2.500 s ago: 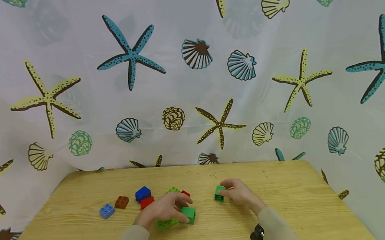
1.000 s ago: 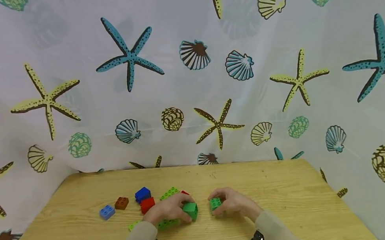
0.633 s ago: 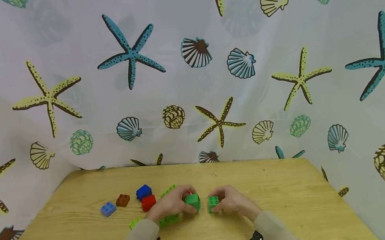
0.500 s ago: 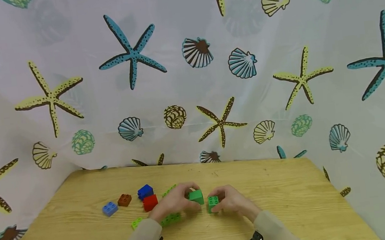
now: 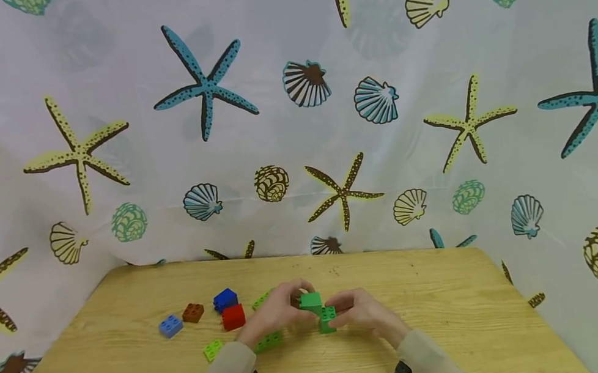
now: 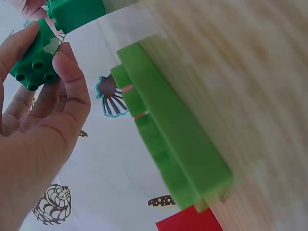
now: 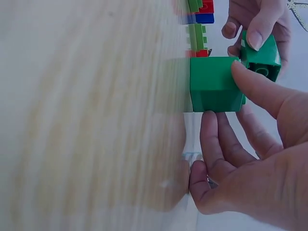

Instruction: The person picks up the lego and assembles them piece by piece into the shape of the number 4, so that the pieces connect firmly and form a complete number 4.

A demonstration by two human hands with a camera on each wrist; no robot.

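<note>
In the head view my left hand (image 5: 277, 312) pinches a green toy brick (image 5: 310, 301) between thumb and fingers, tilted with its studs toward the palm, as the left wrist view shows on that brick (image 6: 36, 65). My right hand (image 5: 368, 314) grips a second green toy brick (image 5: 327, 323), studs up. In the right wrist view this second brick (image 7: 216, 85) stands on the table, thumb on one side and fingertips on the other. The left hand's brick (image 7: 262, 54) is close to its studded top; whether they touch I cannot tell.
Left of the hands on the wooden table (image 5: 411, 297) lie a long light green brick (image 6: 168, 127), a small light green brick (image 5: 213, 350), and red (image 5: 233, 317), dark blue (image 5: 226, 300), brown (image 5: 193, 312) and light blue (image 5: 171, 325) bricks. A patterned curtain (image 5: 271, 140) hangs behind.
My right hand has turned its brick studs up and brought it left and nearer. My left hand has carried its brick right and farther away, up to the other one.
</note>
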